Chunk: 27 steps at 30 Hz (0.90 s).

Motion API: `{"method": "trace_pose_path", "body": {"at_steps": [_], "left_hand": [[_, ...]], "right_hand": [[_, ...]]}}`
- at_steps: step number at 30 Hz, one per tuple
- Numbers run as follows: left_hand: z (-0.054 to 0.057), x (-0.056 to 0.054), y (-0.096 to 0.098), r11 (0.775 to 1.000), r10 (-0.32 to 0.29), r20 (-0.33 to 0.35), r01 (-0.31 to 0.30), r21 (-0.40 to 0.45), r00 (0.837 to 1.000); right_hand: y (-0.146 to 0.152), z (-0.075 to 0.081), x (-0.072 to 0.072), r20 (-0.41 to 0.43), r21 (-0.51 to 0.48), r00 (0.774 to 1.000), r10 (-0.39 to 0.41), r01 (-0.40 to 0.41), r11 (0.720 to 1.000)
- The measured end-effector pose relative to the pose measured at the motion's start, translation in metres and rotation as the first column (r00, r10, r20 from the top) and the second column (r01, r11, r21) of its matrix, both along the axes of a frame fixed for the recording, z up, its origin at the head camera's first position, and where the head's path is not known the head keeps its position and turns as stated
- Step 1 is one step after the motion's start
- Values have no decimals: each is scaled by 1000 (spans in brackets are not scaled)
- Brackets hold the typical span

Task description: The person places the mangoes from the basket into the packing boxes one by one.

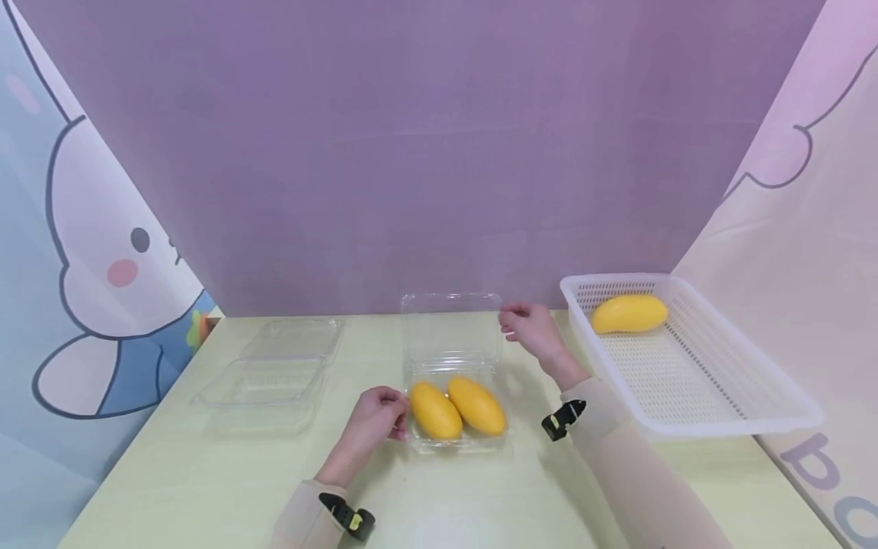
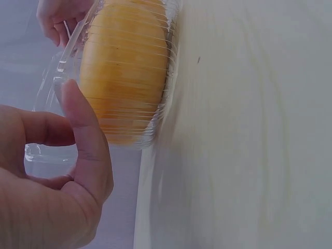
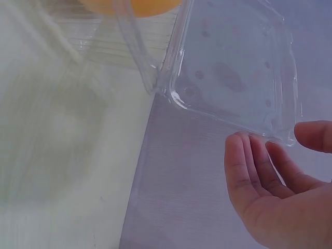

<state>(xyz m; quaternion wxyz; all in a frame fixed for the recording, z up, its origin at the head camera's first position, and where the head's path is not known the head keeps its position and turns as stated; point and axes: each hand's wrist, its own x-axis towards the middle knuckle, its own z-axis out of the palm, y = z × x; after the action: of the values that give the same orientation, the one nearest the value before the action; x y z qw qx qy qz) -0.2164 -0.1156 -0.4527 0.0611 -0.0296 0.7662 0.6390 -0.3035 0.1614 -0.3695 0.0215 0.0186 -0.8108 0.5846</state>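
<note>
Two yellow mangoes, the left one (image 1: 435,412) and the right one (image 1: 477,406), lie side by side in the base of a clear plastic clamshell box (image 1: 458,444). Its lid (image 1: 451,328) stands raised at the back. My left hand (image 1: 373,419) holds the left rim of the base; in the left wrist view a digit lies against that rim, beside a mango (image 2: 124,67). At the lid's upper right corner, my right hand (image 1: 535,335) pinches the edge. The right wrist view has the lid corner between the thumb and fingers of that hand (image 3: 285,192).
To the right stands a white perforated basket (image 1: 693,389) with one mango (image 1: 629,313) at its far end. Another clear clamshell box (image 1: 267,389), its lid open, sits on the left of the pale table (image 1: 171,488). A purple backdrop (image 1: 439,152) rises behind.
</note>
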Motion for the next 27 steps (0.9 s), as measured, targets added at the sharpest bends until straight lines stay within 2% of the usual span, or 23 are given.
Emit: {"method": "trace_pose_path", "body": {"at_steps": [6,17,22,27], "left_hand": [[2,1,0,1000,0,1,0,-7,1000],[2,1,-1,1000,-4,2,4,-4,1000],[2,2,-1,1000,-5,2,5,0,1000],[3,2,-1,1000,2,3,-2,1,1000]], "right_hand": [[0,7,4,-21,-38,1000,6,-7,999],[6,17,14,-9,-80,1000,18,-18,997],[8,19,19,20,-85,999,25,-23,996],[9,17,23,87,-80,995,53,-46,996]]}}
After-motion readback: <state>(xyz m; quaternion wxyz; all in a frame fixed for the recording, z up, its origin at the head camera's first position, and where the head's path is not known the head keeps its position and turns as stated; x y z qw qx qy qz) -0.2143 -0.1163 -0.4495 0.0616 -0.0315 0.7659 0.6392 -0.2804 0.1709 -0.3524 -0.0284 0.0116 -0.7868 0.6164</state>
